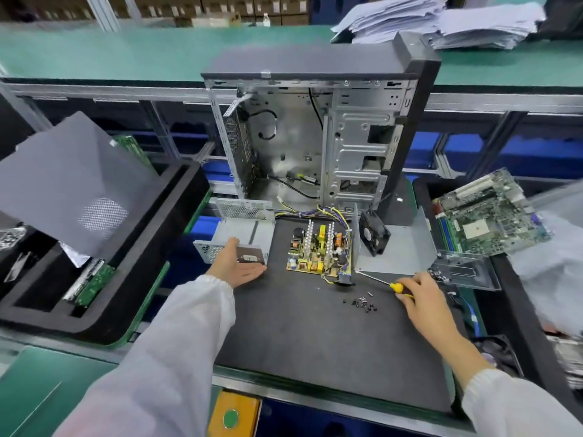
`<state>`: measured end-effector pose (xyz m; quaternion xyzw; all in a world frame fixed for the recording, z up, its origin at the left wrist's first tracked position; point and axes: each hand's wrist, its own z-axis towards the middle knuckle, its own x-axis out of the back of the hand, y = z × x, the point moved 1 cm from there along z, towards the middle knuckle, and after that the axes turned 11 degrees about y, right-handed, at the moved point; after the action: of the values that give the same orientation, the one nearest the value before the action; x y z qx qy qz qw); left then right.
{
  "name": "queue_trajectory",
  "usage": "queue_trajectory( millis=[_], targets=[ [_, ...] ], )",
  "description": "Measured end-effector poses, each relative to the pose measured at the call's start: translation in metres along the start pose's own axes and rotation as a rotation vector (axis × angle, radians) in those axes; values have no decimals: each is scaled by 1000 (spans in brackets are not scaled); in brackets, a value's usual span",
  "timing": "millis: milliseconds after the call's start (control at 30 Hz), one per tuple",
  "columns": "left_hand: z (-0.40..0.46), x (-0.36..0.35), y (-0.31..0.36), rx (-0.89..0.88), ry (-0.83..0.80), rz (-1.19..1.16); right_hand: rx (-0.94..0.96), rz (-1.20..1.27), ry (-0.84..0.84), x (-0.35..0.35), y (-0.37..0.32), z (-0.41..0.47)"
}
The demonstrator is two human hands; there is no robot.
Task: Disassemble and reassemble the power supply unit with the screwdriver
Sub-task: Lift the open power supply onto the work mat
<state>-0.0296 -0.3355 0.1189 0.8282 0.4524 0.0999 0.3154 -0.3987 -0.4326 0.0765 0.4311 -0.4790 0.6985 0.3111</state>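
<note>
The power supply lies in pieces on the black mat (315, 335). Its yellow circuit board (318, 252) sits in the middle, with coloured wires running back to the case. The grey metal housing (243, 233) stands at the left; my left hand (236, 263) is at its front wall, thumb on top and fingers straight beneath. The metal cover with the black fan (373, 234) lies at the right. My right hand (419, 293) holds the yellow-handled screwdriver (380, 280), whose shaft points left toward the cover's corner. Several black screws (362, 302) lie loose nearby.
An open computer case (315, 137) stands upright behind the mat. A motherboard (489, 216) leans at the right above a clear plastic tray (467, 272). A black foam tray (94, 247) with a grey side panel and green boards fills the left.
</note>
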Motion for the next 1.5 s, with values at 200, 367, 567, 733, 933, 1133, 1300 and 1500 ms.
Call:
queue_trajectory(
  millis=[200,367,567,733,933,1133,1300,1500],
  targets=[
    [-7,7,11,-48,-76,-51,-32,-55,59,-10,-3,6],
    [-30,26,31,-179,-183,84,75,23,195,-3,-38,12],
    [-59,44,38,-214,-328,494,-42,699,54,21,-141,36],
    [-64,50,36,-213,-463,909,-284,842,-302,34,-177,63],
    [-62,52,29,-182,-593,1087,-151,656,-465,25,-173,38],
    [-49,52,24,-155,-673,1155,29,458,-558,17,-173,36],
    [-30,75,24,-93,-709,1189,312,205,-579,8,-183,52],
    [-5,96,39,-116,-648,1141,516,5,-661,2,-203,82]
  ],
)
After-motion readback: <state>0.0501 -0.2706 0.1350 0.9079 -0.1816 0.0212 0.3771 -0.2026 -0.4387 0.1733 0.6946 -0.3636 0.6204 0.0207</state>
